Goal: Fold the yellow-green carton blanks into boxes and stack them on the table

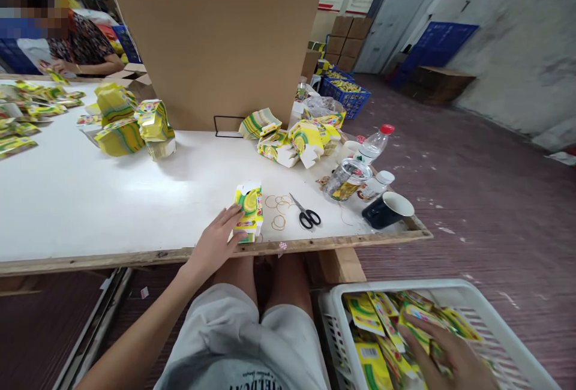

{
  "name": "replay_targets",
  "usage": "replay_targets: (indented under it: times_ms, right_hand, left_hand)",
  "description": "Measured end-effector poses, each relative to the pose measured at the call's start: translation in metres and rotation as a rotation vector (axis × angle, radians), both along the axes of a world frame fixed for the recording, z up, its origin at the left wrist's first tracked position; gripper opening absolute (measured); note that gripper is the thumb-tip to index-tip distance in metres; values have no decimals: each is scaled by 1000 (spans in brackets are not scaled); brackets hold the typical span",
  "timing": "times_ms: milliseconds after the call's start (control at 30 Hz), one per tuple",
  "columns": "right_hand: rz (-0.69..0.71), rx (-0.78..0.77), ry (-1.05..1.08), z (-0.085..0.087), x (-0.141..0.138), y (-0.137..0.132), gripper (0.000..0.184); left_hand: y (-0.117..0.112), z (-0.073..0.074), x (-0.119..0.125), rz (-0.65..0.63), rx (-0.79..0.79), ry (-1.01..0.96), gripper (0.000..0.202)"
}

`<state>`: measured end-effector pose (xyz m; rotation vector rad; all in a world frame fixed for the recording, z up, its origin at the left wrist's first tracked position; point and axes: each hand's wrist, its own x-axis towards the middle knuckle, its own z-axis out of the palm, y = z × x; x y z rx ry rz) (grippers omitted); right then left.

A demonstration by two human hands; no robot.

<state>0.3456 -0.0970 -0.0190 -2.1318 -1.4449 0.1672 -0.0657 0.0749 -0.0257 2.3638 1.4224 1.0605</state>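
Observation:
At the table's front edge, my left hand (pixel 218 240) grips the left side of a small yellow carton (pixel 249 204), with fingers and thumb apart along its edge. White flaps stand up at the carton's far end. Down at the lower right, my right hand (pixel 454 354) reaches over a white plastic basket (pixel 405 285) of flat yellow packets (pixel 373 369). Its fingers are spread and slightly blurred, touching or just above the packets. Right of the carton lie several thin rubber bands (pixel 279 222) and black-handled scissors (pixel 308 217).
Folded yellow cartons (pixel 310 138) lie at the back, more stacks (pixel 119 129) at the left. A dark mug (pixel 387 210), jar (pixel 346 180) and bottles (pixel 375 144) crowd the right corner. A tall cardboard sheet (pixel 216 42) stands behind. Another person (pixel 85 48) works at the far left.

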Motion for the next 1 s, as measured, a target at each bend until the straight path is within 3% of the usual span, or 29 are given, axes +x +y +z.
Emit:
replay_targets:
  times_ms: [100,233,267,333,400,467,533,600,667,733,800,900,1000]
  right_hand:
    - [57,-30,378,-5,-69,25,50]
    - [160,11,931,2,-164,59,60]
    - [168,32,1070,5,-177,64,64]
    - [166,59,1279,8,-190,68,62]
    - [165,61,1357,9,-190,66,52]
    - [198,49,1326,7,-184,60,42]
    - [260,19,1238,2,-181,53,37]
    - [285,6,1068,-4,-182,47,36]
    - [226,93,795,-9,-184,43,34]
    - [214,210,505,-10,-184,43,48]
    - [362,217,330,-8,-182,44,61]
    - [589,128,288,-2,-179,46,55]
    - [581,156,375,2,-180,47,45]
  left_hand:
    - [0,-2,-5,-10,65,-27,21]
    - [-28,6,2,-39,240,-114,28]
    - [-39,7,6,-96,292,-138,30]
    - [-60,4,16,-359,387,-180,35]
    - [-80,-1,29,-550,338,-208,41]
    - [-94,-6,43,-557,171,-318,44]
    - [-103,-9,56,-424,-103,-529,49]
    - [-107,-8,67,-281,-454,-711,51]
    - [-107,-5,73,-207,-702,-780,43]
    - [-105,-1,74,-199,-792,-770,39]
    - [-103,3,71,-221,-817,-746,37]
    - [-102,8,66,-258,-869,-723,37]
    - [-100,12,61,-267,-912,-755,41]
